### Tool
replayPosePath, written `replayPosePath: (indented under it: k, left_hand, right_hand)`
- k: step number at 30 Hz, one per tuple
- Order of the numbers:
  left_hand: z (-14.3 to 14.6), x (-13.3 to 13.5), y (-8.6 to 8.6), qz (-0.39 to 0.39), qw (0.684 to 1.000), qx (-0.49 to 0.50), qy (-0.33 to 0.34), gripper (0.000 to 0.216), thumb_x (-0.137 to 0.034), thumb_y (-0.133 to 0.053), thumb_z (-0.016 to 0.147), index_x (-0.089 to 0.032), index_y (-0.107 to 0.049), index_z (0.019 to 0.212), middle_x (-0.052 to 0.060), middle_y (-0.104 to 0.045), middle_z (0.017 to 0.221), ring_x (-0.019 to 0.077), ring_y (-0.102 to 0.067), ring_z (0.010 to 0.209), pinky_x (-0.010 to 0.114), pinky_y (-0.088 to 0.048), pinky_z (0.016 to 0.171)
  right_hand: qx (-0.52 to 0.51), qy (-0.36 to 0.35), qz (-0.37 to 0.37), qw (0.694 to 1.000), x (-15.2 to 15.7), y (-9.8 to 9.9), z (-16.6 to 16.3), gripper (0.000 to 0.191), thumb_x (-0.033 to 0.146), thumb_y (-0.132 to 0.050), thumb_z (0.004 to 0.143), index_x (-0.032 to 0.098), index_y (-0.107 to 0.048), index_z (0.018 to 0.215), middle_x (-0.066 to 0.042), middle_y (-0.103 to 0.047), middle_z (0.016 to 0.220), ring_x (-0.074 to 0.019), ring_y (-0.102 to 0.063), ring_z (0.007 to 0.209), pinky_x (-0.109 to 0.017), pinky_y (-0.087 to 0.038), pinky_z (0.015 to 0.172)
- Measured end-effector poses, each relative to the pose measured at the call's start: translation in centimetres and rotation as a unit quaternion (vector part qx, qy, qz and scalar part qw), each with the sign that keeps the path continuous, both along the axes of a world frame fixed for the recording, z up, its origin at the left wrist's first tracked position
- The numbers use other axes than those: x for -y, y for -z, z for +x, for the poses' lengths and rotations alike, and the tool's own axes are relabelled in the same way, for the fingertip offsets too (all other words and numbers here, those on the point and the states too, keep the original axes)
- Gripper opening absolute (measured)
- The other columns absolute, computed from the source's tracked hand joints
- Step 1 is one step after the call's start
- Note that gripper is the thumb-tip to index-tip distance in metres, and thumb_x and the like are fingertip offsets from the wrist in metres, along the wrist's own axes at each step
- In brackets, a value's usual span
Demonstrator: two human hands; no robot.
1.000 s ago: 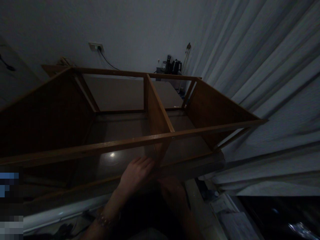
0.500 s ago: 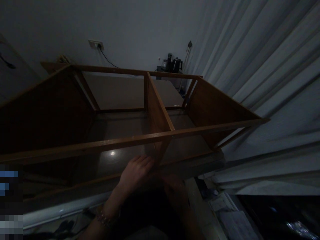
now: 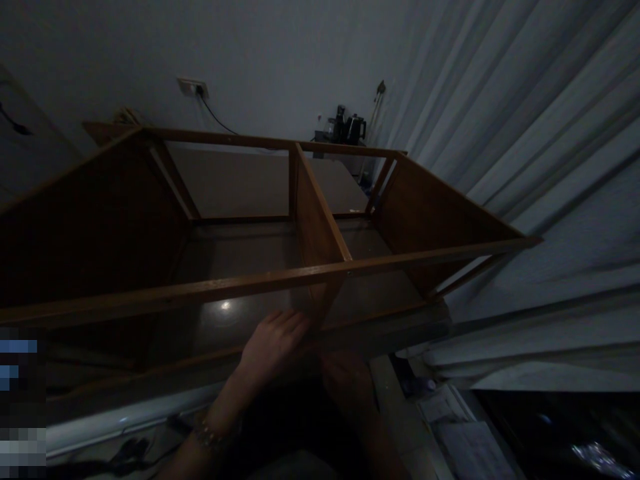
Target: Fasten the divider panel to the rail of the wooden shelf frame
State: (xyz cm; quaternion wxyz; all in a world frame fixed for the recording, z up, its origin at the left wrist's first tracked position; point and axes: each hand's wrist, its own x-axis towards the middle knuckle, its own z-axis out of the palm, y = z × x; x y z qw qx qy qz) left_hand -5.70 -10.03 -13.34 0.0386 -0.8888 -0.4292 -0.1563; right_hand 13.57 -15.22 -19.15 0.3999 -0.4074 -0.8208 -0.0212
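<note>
Wooden post (image 3: pixel 327 301): left hand (image 3: pixel 275 341) loosely bent at it; right hand (image 3: pixel 349 381) half-curled nearby; cannot tell what either holds.

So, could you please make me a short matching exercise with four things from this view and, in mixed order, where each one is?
Things:
1. left hand
2. curtain
3. socket
4. bracelet

Places:
A. on the far wall, with a plug in it
B. worn on the left arm
C. close to the near middle post of the wooden frame
D. hanging in folds down the right side of the picture

Right pairs: 1-C, 2-D, 3-A, 4-B
</note>
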Motion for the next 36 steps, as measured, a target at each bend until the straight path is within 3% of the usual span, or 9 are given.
replayPosePath:
  k: [4, 12, 18, 28, 36]
  left_hand:
    - [0.0, 0.0, 0.1, -0.001, 1.0, 0.004, -0.007, 0.019, -0.035, -0.058, 0.086, -0.018, -0.058, 0.094, 0.005, -0.066, 0.092, 0.0208, -0.06, 0.082, 0.033, -0.043, 0.071]
    - [0.1, -0.1, 0.4, 0.012, 1.0, 0.008, -0.002, 0.016, -0.033, -0.057, 0.086, -0.018, -0.057, 0.091, 0.005, -0.066, 0.087, 0.0204, -0.06, 0.078, 0.033, -0.042, 0.069]
    - [0.0, -0.1, 0.5, 0.009, 1.0, 0.011, 0.001, 0.018, -0.034, -0.055, 0.088, -0.018, -0.058, 0.093, 0.006, -0.066, 0.091, 0.0204, -0.06, 0.081, 0.033, -0.043, 0.072]
    - [0.1, 0.0, 0.1, 0.002, 1.0, 0.01, -0.004, 0.018, -0.036, -0.054, 0.088, -0.019, -0.058, 0.088, 0.005, -0.065, 0.086, 0.0191, -0.059, 0.077, 0.032, -0.043, 0.07]
    - [0.1, 0.0, 0.3, 0.0, 1.0, 0.009, -0.006, 0.018, -0.036, -0.055, 0.087, -0.018, -0.059, 0.091, 0.006, -0.066, 0.087, 0.0202, -0.06, 0.078, 0.032, -0.044, 0.068]
  right_hand:
    - [-0.002, -0.016, 0.016, 1.0, 0.1, -0.5, -0.3, 0.024, 0.014, -0.051, 0.087, 0.025, -0.061, 0.105, -0.003, -0.07, 0.085, -0.0154, -0.064, 0.078, -0.03, -0.054, 0.072]
    - [-0.048, -0.031, -0.068, 0.996, 0.3, -1.1, -0.6, 0.023, 0.017, -0.044, 0.093, 0.022, -0.061, 0.108, -0.005, -0.071, 0.093, -0.017, -0.065, 0.089, -0.033, -0.055, 0.081]
    - [-0.033, -0.05, -0.109, 0.992, 0.4, -1.7, -0.2, 0.023, 0.022, -0.043, 0.095, 0.023, -0.061, 0.11, -0.004, -0.07, 0.094, -0.0169, -0.065, 0.088, -0.031, -0.055, 0.078]
    - [0.021, -0.039, -0.069, 0.997, 0.6, -0.8, 0.4, 0.035, 0.014, -0.045, 0.093, 0.03, -0.056, 0.121, 0.0, -0.064, 0.081, -0.0144, -0.059, 0.075, -0.027, -0.052, 0.071]
    - [-0.004, -0.048, -0.042, 0.998, 0.2, 0.5, 0.8, 0.023, 0.019, -0.047, 0.094, 0.024, -0.061, 0.111, -0.002, -0.07, 0.082, -0.0156, -0.064, 0.076, -0.028, -0.055, 0.07]
